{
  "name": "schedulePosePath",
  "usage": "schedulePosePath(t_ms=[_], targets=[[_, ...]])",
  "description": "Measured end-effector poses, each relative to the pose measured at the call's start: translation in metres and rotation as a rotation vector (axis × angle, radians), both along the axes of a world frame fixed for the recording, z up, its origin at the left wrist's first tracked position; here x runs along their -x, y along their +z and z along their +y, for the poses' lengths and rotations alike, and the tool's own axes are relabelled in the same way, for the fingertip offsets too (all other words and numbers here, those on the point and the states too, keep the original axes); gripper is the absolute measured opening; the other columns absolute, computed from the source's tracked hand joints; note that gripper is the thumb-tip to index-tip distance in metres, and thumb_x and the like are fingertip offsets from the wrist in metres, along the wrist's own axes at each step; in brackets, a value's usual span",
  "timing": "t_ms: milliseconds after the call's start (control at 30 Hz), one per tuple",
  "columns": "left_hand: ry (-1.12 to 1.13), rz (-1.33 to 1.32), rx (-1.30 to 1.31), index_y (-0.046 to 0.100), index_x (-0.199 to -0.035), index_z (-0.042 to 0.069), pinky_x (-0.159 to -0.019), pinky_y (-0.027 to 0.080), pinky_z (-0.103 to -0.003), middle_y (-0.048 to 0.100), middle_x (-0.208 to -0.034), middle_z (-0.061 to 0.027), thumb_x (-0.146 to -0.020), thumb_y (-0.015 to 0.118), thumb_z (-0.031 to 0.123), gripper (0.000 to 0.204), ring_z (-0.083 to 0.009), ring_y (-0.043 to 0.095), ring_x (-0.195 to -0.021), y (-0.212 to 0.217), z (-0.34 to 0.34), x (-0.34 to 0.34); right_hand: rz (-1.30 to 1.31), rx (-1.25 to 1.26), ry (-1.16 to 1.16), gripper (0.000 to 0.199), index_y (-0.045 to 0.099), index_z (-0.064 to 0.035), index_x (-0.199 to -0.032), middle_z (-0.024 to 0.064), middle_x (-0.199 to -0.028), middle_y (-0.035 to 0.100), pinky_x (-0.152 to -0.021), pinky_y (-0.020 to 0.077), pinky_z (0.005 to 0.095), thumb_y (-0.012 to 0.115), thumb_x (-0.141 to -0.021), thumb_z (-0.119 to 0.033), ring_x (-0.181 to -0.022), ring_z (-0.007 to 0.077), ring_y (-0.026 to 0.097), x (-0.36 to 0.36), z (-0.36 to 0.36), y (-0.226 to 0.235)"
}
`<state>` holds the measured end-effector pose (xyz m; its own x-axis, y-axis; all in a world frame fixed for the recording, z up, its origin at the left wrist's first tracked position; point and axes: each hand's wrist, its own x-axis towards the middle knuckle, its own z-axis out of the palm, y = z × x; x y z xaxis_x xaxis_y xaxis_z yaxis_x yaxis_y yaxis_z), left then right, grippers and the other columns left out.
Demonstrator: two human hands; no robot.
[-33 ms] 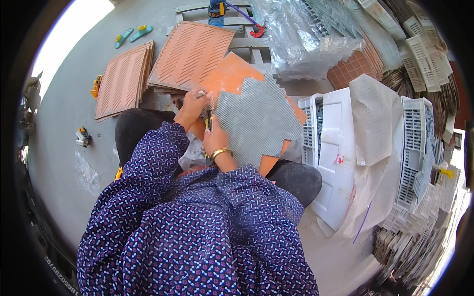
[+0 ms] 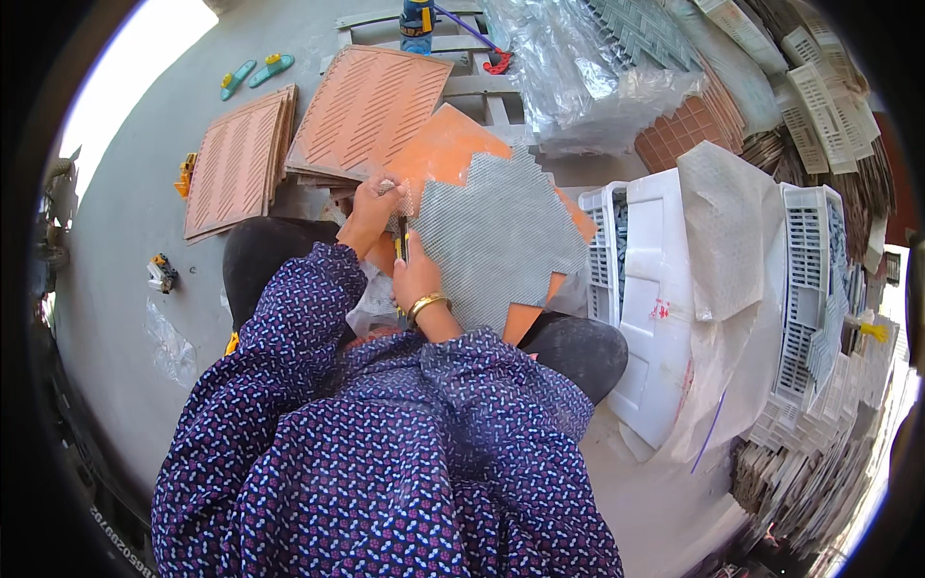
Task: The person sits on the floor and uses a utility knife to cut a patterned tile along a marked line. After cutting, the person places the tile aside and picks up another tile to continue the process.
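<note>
A grey, finely patterned sheet (image 2: 501,250) with stepped edges lies over an orange board (image 2: 443,140) across my lap. My left hand (image 2: 368,212) is closed, pinching a small pale patterned piece (image 2: 408,199) at the sheet's left edge. In my right hand (image 2: 415,275) is a yellow and black utility knife (image 2: 402,244), its upper end pointing away from me toward the pinched piece. The two hands are close together, the right one nearer to me. Where the knife's tip meets the piece is too small to make out.
Stacks of terracotta-coloured grooved panels (image 2: 371,106) stand ahead and to the left (image 2: 236,164). On the right are a white crate (image 2: 604,255), a white foam box (image 2: 650,299) and another crate (image 2: 805,289). Plastic wrapping (image 2: 578,87) covers a pile at the back. Slippers (image 2: 272,69) lie on the floor.
</note>
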<state>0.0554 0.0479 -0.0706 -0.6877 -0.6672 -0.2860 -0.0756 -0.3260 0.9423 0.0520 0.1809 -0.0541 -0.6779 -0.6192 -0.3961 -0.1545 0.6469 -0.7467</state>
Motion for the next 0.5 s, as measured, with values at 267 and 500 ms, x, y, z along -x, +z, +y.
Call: schedulePosePath(t_ms=[267,500], targets=[[0.077,0.070,-0.021,0.054,-0.084,0.006,-0.051,0.039,-0.019,0.055,-0.069,0.0003,-0.078,0.057,0.004,0.007,-0.0062,0.050,-0.058,-0.004,-0.001,0.003,-0.048,-0.040,0.007,0.053,0.027,-0.0042,-0.128,0.0266,-0.081,0.057,-0.067,0.0460,0.0453,0.047,-0.078,-0.010,-0.069,0.0394,0.058,0.008,-0.013,0.019],[0.102,0.196,-0.158,0.054,-0.084,0.007,-0.051,0.038,-0.018,0.055,-0.070,0.0010,-0.078,0.057,0.004,0.008,-0.0055,0.049,-0.057,-0.012,-0.004,-0.003,-0.059,-0.104,0.026,0.055,0.025,-0.0050,-0.128,0.0293,-0.085,0.056,-0.070,0.0437,0.0482,0.048,-0.079,-0.011,-0.077,0.0434,0.056,0.007,-0.019,0.032]])
